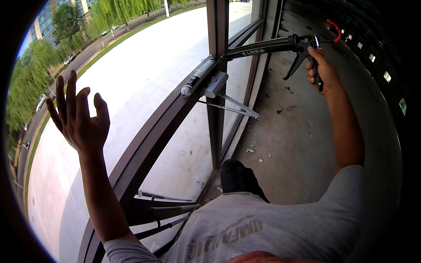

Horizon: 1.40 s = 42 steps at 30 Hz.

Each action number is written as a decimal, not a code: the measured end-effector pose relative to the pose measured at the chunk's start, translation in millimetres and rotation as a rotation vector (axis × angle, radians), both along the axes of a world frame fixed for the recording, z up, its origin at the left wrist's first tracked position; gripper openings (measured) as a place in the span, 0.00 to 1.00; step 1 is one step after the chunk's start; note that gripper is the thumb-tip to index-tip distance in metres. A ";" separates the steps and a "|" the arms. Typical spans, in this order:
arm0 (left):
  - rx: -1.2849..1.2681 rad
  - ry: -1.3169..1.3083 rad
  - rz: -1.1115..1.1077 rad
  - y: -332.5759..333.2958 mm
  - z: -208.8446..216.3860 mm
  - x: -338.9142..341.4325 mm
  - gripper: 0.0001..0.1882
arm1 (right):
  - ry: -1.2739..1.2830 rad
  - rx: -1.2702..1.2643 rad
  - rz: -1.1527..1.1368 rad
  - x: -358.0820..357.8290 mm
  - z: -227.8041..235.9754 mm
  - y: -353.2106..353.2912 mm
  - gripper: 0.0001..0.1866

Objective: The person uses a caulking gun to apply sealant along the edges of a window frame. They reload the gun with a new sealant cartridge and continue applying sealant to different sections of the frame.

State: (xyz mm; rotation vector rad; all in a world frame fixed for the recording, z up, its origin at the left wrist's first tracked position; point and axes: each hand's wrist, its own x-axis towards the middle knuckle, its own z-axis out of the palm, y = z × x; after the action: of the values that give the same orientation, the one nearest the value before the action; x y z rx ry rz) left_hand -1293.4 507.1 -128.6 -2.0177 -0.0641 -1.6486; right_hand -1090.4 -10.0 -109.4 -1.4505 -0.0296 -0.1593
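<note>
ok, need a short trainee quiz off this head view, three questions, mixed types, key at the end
1. Multiple choice: what is the right grip holding?
A) a claw hammer
B) a caulking gun
C) a paint roller

2. True or false: the left grip is raised and open, with nothing visible in it.

3. Fill in the blank: a slim cylindrical ____ lies on the brown frame, next to the silver door closer.

Key:
1. B
2. True
3. tube
</note>
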 end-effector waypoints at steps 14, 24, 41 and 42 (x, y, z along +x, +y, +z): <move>-0.004 -0.004 -0.025 0.8 -1.4 0.8 0.06 | -0.207 -0.476 0.054 -16.1 -48.6 -20.4 0.11; -0.011 -0.011 -0.024 0.2 -3.3 -0.5 0.05 | -0.513 -1.161 0.019 -26.3 -92.1 -46.0 0.24; -0.023 -0.003 -0.023 -1.3 -3.6 -2.4 0.04 | -1.051 -2.089 0.169 -9.8 -45.8 -59.4 0.33; -0.032 0.000 -0.024 -3.3 -3.4 -2.3 0.04 | -1.054 -2.112 0.168 -12.9 -41.3 -55.6 0.32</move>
State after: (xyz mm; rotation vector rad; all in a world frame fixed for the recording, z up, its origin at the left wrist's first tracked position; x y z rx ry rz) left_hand -1295.7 503.8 -132.0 -2.0493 -0.0670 -1.6723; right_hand -1103.3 -65.6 -150.7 -3.1905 -1.5895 -0.9197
